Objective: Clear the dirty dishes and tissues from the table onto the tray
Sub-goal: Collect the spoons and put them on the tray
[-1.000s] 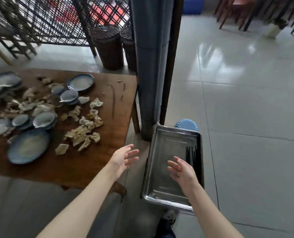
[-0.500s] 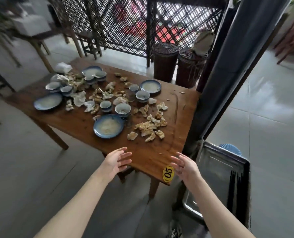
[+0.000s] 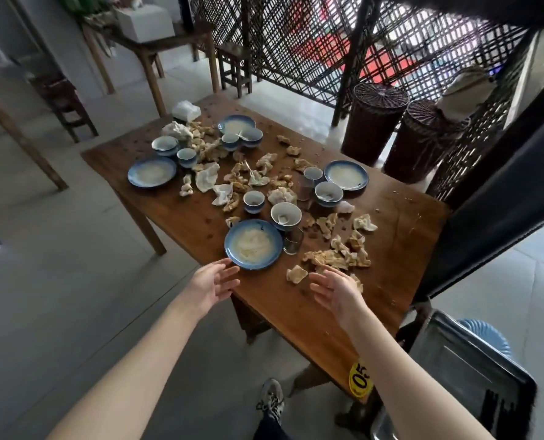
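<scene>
A wooden table (image 3: 299, 309) carries blue-rimmed plates, bowls, cups and many crumpled tissues. The nearest plate (image 3: 253, 244) holds pale leftovers; a white bowl (image 3: 285, 215) and a glass (image 3: 292, 240) stand just behind it. My left hand (image 3: 210, 284) hovers open at the table's near edge, fingertips just short of that plate. My right hand (image 3: 337, 290) is open above the table, beside a crumpled tissue (image 3: 296, 274) and a tissue pile (image 3: 334, 257). The metal tray (image 3: 448, 354) sits low at the right with dark chopsticks (image 3: 499, 411) in it.
Two more plates (image 3: 151, 172) (image 3: 346, 175) lie at the left and far right of the table. A tissue pack (image 3: 186, 110) sits at the far corner. A dark pillar (image 3: 493, 211) rises right of the table; wicker baskets (image 3: 372, 122) stand behind. A blue stool (image 3: 486, 335) is behind the tray.
The view has swung from the tray to the table. Both hands have moved forward, from beside the tray and the table's edge to just short of the nearest plate and tissues.
</scene>
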`<state>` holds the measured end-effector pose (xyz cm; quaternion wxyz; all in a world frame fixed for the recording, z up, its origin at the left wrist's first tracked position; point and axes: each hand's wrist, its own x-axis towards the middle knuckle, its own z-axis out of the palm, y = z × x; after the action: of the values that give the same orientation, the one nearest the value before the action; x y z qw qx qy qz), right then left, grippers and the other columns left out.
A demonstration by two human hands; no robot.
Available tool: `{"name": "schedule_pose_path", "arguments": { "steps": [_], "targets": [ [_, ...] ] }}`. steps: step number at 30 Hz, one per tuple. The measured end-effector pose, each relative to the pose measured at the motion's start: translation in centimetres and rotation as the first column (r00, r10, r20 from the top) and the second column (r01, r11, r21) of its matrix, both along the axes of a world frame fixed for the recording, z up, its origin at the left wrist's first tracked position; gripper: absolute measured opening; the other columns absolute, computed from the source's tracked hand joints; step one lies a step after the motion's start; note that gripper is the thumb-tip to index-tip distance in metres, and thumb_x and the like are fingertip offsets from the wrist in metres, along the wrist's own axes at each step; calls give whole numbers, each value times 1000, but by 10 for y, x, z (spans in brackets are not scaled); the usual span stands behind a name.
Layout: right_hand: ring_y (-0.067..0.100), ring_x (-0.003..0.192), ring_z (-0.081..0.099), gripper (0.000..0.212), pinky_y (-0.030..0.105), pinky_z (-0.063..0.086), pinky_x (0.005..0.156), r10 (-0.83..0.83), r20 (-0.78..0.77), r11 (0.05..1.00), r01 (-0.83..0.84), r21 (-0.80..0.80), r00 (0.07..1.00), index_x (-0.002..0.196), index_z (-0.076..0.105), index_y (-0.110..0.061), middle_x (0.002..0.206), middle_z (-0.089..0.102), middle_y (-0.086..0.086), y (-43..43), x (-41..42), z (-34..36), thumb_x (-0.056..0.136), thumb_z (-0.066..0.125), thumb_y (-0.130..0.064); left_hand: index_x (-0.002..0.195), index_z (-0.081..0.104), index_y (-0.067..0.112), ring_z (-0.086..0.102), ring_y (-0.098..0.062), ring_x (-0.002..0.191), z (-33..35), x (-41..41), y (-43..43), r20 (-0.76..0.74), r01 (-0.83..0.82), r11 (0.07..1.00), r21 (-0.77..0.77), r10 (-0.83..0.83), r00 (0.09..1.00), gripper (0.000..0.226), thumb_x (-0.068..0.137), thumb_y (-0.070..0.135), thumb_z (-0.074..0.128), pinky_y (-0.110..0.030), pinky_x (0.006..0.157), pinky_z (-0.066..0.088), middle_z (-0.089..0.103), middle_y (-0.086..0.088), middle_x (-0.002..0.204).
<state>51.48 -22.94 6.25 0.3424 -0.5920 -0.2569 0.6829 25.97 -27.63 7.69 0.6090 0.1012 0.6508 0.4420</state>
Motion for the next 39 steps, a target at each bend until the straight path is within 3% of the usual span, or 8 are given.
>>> {"name": "schedule_pose_path", "arguments": {
  "steps": [6, 15, 19, 23, 29, 32, 35, 39],
  "targets": [
    [22, 87, 68, 22, 36, 55, 75, 50, 9, 998, -49, -43, 999, 116, 56, -15, 99, 71, 7, 76, -36, -14, 99, 43, -14, 109, 58, 17, 64, -22, 82, 0, -28, 67, -35, -41, 999, -23, 40, 999, 22, 102, 19, 37, -37, 78, 44, 69, -2, 94],
    [23, 91, 67, 27, 45, 48, 97, 126, 18, 986, -123, -108, 992, 121, 54, -16, 103, 68, 6, 140, -82, -20, 97, 43, -9, 106, 59, 18, 63, -21, 82, -7, -55, 107, 7, -98, 992, -76, 99, 995, 22, 102, 18, 37, -33, 71, 45, 67, -3, 97],
    [24, 95, 66, 31, 41, 51, 92, 153, 21, 976, -148, -161, 988, 129, 50, -15, 115, 63, 10, 161, -100, -24, 99, 42, -13, 110, 57, 17, 62, -22, 85, -10, -68, 122, 13, -105, 991, -88, 106, 994, 21, 102, 18, 38, -35, 76, 44, 66, -4, 99],
    [20, 84, 67, 36, 37, 51, 81, 204, 77, 953, -180, -244, 976, 137, 44, -19, 125, 57, 10, 172, -117, -25, 101, 42, -22, 114, 56, 17, 62, -22, 88, -11, -87, 140, 7, -98, 991, -90, 99, 995, 22, 102, 19, 38, -38, 84, 41, 65, -4, 103],
    [24, 83, 65, 41, 37, 54, 80, 56, 127, 966, -22, -257, 990, 141, 40, -13, 126, 55, 13, 187, -141, -30, 101, 43, -19, 114, 58, 19, 63, -23, 93, -24, -118, 172, 35, -38, 995, -95, 41, 999, 22, 102, 20, 39, -39, 89, 42, 67, -3, 105],
    [22, 79, 64, 37, 32, 53, 68, -6, 176, 967, 50, -248, 984, 136, 46, -11, 112, 59, 11, 195, -156, -29, 99, 47, -18, 112, 59, 20, 63, -24, 96, -33, -136, 195, 67, 24, 995, -92, -17, 998, 22, 102, 22, 39, -39, 88, 44, 67, -3, 107],
    [20, 73, 61, 34, 32, 50, 67, -106, 231, 951, 167, -262, 967, 132, 51, -9, 102, 60, 11, 203, -169, -32, 98, 50, -12, 111, 58, 21, 63, -23, 98, -39, -165, 221, 102, 83, 993, -85, -74, 992, 22, 102, 23, 39, -39, 85, 43, 67, -3, 108],
    [21, 80, 62, 36, 25, 49, 57, -257, 290, 909, 333, -252, 922, 127, 55, -10, 94, 61, 10, 205, -190, -30, 93, 53, 2, 111, 58, 21, 63, -22, 94, -40, -215, 259, 123, 129, 989, -67, -120, 985, 22, 102, 23, 39, -36, 75, 44, 67, -2, 104]
  ]
}}
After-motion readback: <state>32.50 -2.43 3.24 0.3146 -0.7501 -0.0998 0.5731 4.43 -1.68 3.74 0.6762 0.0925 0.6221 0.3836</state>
